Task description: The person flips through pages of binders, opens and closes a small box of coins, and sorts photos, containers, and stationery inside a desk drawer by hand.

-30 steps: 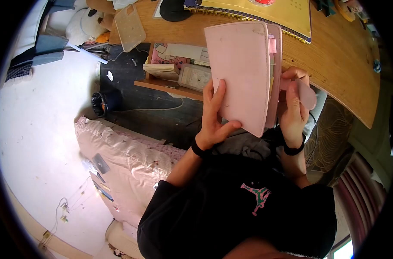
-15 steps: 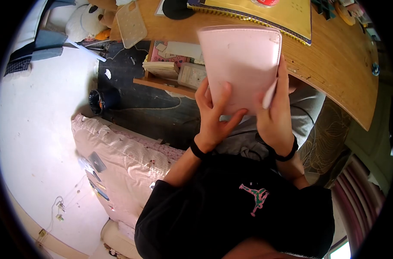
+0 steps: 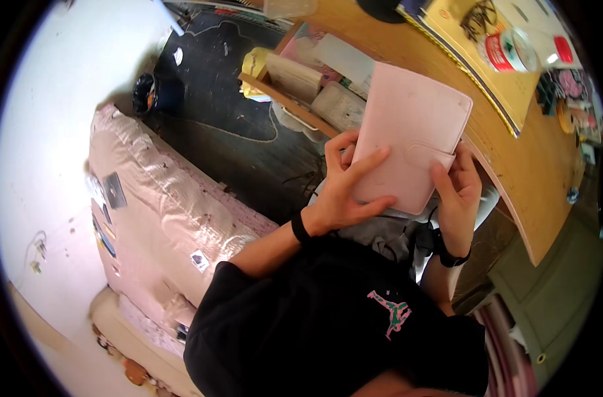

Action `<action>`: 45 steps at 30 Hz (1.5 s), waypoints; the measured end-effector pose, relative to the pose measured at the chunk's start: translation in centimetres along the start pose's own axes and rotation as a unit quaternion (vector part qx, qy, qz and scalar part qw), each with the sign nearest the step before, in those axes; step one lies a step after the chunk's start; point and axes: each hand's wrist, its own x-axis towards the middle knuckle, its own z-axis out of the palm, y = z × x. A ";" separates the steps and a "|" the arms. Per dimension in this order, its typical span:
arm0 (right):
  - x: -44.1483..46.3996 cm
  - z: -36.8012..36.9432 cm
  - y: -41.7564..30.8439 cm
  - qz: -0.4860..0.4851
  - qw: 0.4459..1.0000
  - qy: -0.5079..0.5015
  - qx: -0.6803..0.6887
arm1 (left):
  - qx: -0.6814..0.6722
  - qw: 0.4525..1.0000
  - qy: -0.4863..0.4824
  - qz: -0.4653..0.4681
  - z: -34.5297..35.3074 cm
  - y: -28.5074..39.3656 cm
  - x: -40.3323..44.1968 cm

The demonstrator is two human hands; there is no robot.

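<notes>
1. The closed pink notebook [image 3: 407,122] is held up at the near edge of the desk [image 3: 530,178], beside the open drawer [image 3: 286,102].
2. The left hand [image 3: 344,192] grips its left side, thumb and forefinger spread across the cover [image 3: 417,99].
3. The right hand [image 3: 462,192] pinches the strap [image 3: 426,153] at its right edge, thumb on top.

- The bench [image 3: 526,192] is brown wood. A yellow book [image 3: 513,94] with a wire edge lies on it, and so does something black [image 3: 383,9] (only part of it shows).
- The bed [image 3: 152,231] has a shiny pink cover. A flat grey thing [image 3: 114,190] and a small white card [image 3: 199,260] lie on it, apart.
- The floor [image 3: 212,109] is dark. A bin [image 3: 168,94], a white scrap [image 3: 178,55] and a long pale cord [image 3: 248,139] are on it.
</notes>
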 end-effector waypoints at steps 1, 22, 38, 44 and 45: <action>0.2 0.3 0.4 0.002 1.000 -0.012 -0.008 | 0.001 1.000 0.014 -0.002 -0.5 0.1 -0.3; 0.9 2.1 2.3 0.148 0.989 0.015 -0.001 | 0.370 0.882 -0.293 -0.019 -14.1 -8.7 11.4; 1.4 2.8 2.0 0.128 0.992 0.017 -0.015 | 0.449 0.847 -0.184 -0.215 -15.1 -13.5 15.8; 1.3 2.6 2.7 0.123 0.992 0.005 -0.003 | 0.439 0.846 -0.136 -0.272 -13.8 -14.0 15.4; 1.2 2.7 2.8 0.122 0.993 0.006 -0.007 | 0.444 0.844 -0.136 -0.269 -12.8 -15.5 15.1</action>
